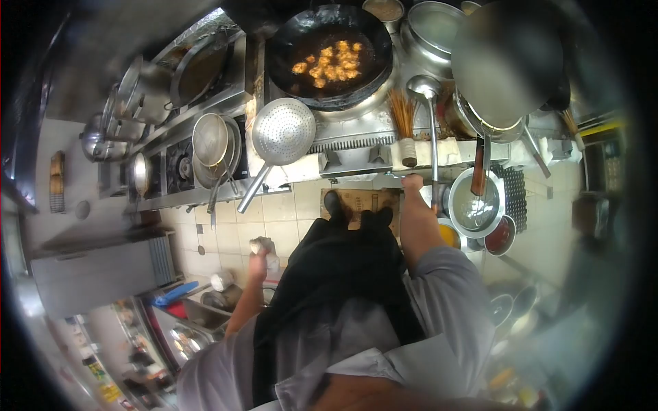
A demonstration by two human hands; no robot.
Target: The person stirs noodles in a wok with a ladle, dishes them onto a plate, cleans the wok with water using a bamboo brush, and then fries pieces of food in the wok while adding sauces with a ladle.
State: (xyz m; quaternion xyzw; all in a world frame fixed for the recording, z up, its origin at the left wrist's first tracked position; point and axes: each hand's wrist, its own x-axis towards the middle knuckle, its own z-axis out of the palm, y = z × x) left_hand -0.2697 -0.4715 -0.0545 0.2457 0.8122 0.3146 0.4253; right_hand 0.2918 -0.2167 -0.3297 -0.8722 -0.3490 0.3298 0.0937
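My right hand [412, 182] is at the front edge of the stove, its fingers closed against a small part there, possibly a control, too small to name. Low over the floor on the left, my left hand [258, 247] is closed, with something pale at its fingers that I cannot make out. Browned pieces of food [332, 63] lie in dark oil in a large black wok [288, 75] on the burner. A perforated skimmer [283, 130] rests on the stove edge, its handle toward me. Right of the wok are a bamboo brush [403, 123] and a long-handled ladle [432, 120].
Strainers [210, 140] hang over the stove's left part. A metal bowl [476, 202] of clear liquid and containers of yellow [449, 236] and red [500, 235] contents stand at right. A blurred dark round shape [507, 65] hides the upper right. Cardboard [360, 205] lies underfoot.
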